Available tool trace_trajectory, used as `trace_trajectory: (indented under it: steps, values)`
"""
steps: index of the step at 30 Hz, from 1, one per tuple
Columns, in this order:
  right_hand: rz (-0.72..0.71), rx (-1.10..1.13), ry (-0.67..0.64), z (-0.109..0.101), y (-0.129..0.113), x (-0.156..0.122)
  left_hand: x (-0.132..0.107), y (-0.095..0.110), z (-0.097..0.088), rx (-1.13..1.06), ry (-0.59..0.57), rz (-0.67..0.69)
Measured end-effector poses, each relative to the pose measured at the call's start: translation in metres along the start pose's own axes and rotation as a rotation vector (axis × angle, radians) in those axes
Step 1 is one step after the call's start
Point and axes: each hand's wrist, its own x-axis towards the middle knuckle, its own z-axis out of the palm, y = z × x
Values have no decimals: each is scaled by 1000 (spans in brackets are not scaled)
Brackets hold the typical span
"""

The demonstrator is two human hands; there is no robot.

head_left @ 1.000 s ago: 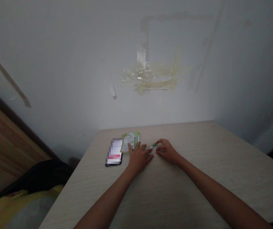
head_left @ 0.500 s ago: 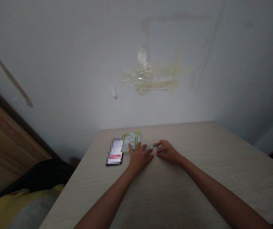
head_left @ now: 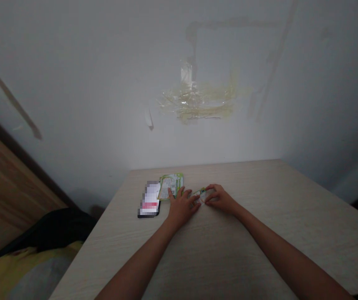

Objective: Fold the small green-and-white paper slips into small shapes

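Observation:
A small, partly see-through packet (head_left: 202, 195) with a bit of green lies on the table between my hands. My left hand (head_left: 181, 207) has its thumb and forefinger closed at the packet's left edge, its other fingers spread flat towards a larger packet. That green and white printed packet (head_left: 170, 183) lies behind and left of the hand, and the little finger reaches over its lower edge. From the right side, the bent fingers and thumb of my right hand (head_left: 220, 200) pinch the small packet. Fingertips cover both its ends.
A phone (head_left: 150, 199) with a lit, blurred screen lies left of the green packet, touching or just under its edge. The pale wooden table (head_left: 260, 183) meets a grey wall (head_left: 104, 83) with peeling tape (head_left: 197, 100). Yellow and dark cloth (head_left: 25, 266) lies at lower left.
Both hands stay nearly in place around the small packet. Slightly more of its green part shows near the right fingers.

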Motion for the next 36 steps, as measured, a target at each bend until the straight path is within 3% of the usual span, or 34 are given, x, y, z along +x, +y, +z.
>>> trace_trajectory:
  steps: [13,25,31,36]
  values:
    - [133,-189,152,9,14,8,-1,-2,2,-17,4,1]
    - [83,-116,171,7,16,5,-1,0,-1,-20,0,6]
    - [-8,-103,68,4,6,1,-2,0,1,-11,4,1]
    - [65,-166,169,9,12,6,-1,1,0,-8,-2,-11]
